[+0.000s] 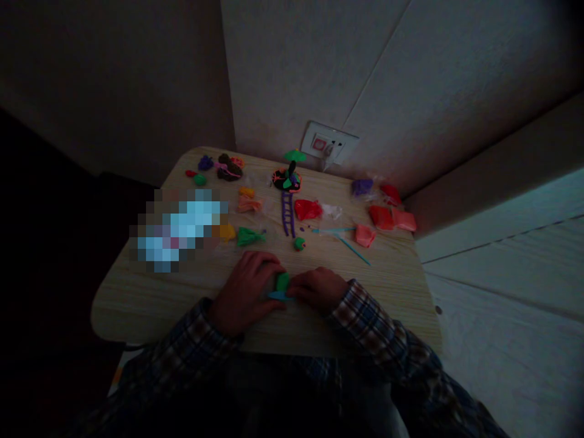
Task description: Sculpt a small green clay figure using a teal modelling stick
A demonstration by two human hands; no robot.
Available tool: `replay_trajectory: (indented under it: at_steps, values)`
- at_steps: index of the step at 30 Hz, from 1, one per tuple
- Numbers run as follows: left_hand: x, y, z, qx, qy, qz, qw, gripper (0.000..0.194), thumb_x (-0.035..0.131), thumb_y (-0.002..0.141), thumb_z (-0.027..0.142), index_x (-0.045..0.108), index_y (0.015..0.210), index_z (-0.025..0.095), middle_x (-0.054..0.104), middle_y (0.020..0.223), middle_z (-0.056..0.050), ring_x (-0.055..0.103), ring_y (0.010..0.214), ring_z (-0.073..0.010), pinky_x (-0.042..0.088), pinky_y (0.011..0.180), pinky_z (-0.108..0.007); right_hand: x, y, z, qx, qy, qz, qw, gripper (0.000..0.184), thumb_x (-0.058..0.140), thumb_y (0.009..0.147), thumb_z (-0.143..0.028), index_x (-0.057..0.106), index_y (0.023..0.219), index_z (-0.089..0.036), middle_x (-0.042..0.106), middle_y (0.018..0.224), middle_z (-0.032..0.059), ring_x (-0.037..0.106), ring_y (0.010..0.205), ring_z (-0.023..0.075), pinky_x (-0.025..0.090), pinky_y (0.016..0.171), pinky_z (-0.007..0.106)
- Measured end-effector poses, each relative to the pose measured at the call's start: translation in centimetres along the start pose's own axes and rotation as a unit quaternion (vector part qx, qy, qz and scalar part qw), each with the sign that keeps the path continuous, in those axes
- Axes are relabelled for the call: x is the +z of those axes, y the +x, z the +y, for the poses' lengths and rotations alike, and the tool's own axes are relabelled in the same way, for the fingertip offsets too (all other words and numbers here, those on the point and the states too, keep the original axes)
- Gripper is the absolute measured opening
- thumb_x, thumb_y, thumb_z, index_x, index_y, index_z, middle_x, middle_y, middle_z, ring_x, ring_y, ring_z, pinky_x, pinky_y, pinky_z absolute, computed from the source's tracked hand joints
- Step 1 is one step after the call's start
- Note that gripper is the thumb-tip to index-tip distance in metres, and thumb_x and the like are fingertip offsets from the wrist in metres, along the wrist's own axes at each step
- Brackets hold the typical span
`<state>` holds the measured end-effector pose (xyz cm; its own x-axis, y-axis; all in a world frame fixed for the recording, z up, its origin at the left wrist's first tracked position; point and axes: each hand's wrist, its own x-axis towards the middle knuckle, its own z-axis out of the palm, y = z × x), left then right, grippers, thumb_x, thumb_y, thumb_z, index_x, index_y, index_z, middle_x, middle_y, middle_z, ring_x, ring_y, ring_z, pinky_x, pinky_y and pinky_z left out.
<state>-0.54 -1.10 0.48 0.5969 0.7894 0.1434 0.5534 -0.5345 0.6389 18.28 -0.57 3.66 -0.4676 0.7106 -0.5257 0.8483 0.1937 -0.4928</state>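
Note:
Both hands rest close together on a small wooden table (137,298) near its front edge. My left hand (246,289) is curled, fingers closed against a lump of green clay (282,281). My right hand (317,289) is closed too, pinching the same green clay from the right. A thin light-blue tool (279,296) lies under the clay between the hands; which hand holds it I cannot tell. Plaid sleeves cover both wrists.
Farther back lie a purple clay ladder (288,213), a black-and-green clay figure (288,176), red clay lumps (307,209), pink-red bags (391,217), green clay (249,236), blue sticks (347,240) and a small green ball (299,244). A wall socket (329,145) sits behind.

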Motion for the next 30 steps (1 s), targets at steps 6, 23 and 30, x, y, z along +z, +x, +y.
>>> replay_trajectory:
  at_steps: [6,23,30]
  values:
    - [0.1,0.0,-0.1,0.008,0.003,0.006,1.0,0.045,0.074,0.066,0.033,0.055,0.105,0.021,0.052,0.112,-0.007,0.045,0.107,-0.0265,0.041,0.093,-0.044,0.2,-0.1,0.3,-0.025,0.006,0.003,1.0,0.026,0.051,0.087,-0.027,0.068,0.07,-0.019,0.065,0.062,-0.0006,0.056,0.059,0.0118,0.036,0.058,0.022]
    - [0.0,-0.3,-0.2,-0.004,0.004,0.014,1.0,0.062,0.076,0.063,0.037,0.049,0.116,0.019,0.053,0.115,-0.01,0.047,0.109,-0.0287,0.042,0.093,-0.049,-0.7,0.3,1.0,-0.025,0.037,0.04,0.998,0.03,0.047,0.09,-0.028,0.062,0.066,-0.018,0.059,0.056,-0.0027,0.053,0.054,0.01,0.037,0.057,0.02]
    - [1.0,-3.4,1.2,0.008,0.153,0.029,0.988,0.082,0.066,0.07,0.048,0.031,0.136,0.013,0.044,0.135,-0.019,0.039,0.124,-0.0348,0.035,0.1,-0.051,3.7,-3.2,0.5,0.09,-0.034,0.212,0.972,0.033,0.033,0.092,-0.034,0.06,0.078,-0.02,0.065,0.06,0.0028,0.057,0.051,0.0146,0.03,0.05,0.025]
